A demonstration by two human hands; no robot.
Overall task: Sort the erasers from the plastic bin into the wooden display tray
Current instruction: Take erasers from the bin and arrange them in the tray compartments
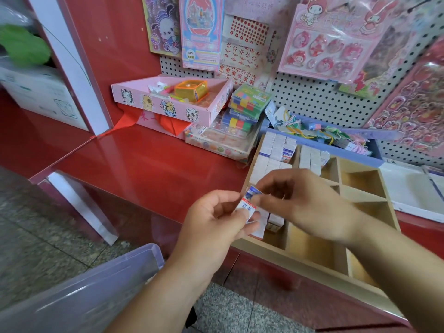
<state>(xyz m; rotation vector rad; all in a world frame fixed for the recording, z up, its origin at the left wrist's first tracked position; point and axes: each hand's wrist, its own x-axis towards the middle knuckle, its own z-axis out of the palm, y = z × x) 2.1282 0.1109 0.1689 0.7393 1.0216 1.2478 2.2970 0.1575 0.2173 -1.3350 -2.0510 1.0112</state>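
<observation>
Left hand (pixel 216 213) and right hand (pixel 302 203) both pinch one eraser (pixel 248 203) over the tray (pixel 362 198). Its left compartments hold rows of erasers; most others look empty.

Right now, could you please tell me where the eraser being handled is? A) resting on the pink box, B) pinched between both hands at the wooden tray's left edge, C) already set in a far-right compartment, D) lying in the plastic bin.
B: the left hand and the right hand both pinch the eraser at the left edge of the wooden tray, not yet set down.
</observation>
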